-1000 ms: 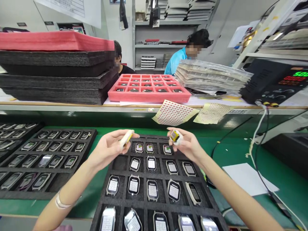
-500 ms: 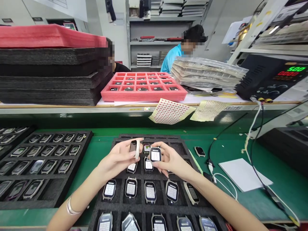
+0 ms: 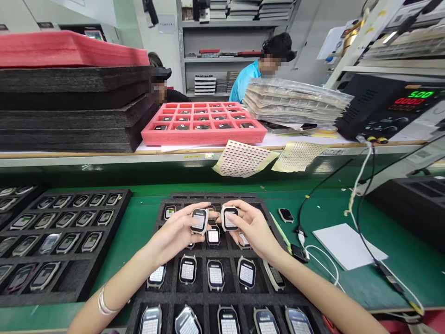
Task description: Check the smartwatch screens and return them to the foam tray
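Note:
My left hand [image 3: 181, 226] holds a smartwatch body [image 3: 200, 218] without a strap, its lit white screen facing me and the thumb on its left edge. Close beside it, my right hand [image 3: 251, 227] grips a second smartwatch body [image 3: 228, 214], screen lit, thumb lying across the glass. Both hands are above a black foam tray [image 3: 174, 290] whose compartments hold several more watch bodies, many with lit white screens, such as a watch [image 3: 216, 273] in the middle. The hands hide part of the tray's upper rows.
Another black foam tray [image 3: 100, 248] of watches lies to the left. To the right are a loose watch [image 3: 285, 215], a white paper pad [image 3: 349, 246] and cables. On the shelf stand a pink foam tray [image 3: 205, 138], stacked foam [image 3: 69, 104] and a power supply [image 3: 389, 109]. Two people sit beyond.
The watch in my left hand has turned from edge-on with a dark screen to facing me with a lit screen. My right thumb has moved onto the other watch's glass.

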### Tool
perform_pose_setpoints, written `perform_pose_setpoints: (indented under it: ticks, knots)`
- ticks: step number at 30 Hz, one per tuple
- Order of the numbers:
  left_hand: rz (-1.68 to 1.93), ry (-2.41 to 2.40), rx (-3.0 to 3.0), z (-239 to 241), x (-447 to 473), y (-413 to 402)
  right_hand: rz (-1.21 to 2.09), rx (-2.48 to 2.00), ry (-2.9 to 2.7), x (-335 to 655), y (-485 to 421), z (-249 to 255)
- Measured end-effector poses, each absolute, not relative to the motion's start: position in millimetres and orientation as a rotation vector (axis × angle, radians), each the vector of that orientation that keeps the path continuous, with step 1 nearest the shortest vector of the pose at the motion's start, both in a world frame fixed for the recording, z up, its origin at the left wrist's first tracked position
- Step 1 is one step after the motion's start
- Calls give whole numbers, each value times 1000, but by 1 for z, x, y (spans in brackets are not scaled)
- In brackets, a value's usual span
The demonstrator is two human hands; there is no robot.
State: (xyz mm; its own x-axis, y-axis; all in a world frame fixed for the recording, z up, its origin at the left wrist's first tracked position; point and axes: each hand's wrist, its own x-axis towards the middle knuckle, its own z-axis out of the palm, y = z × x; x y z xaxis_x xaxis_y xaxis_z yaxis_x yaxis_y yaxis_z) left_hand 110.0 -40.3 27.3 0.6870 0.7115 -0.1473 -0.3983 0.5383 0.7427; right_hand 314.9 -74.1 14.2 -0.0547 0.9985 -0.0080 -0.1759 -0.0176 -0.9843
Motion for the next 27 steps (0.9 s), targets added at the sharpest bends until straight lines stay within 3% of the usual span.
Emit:
perform_pose_setpoints:
  ticks: [27]
  knots:
    - [996, 453, 982, 30, 114, -52, 1227, -972, -1260, 318, -92, 26]
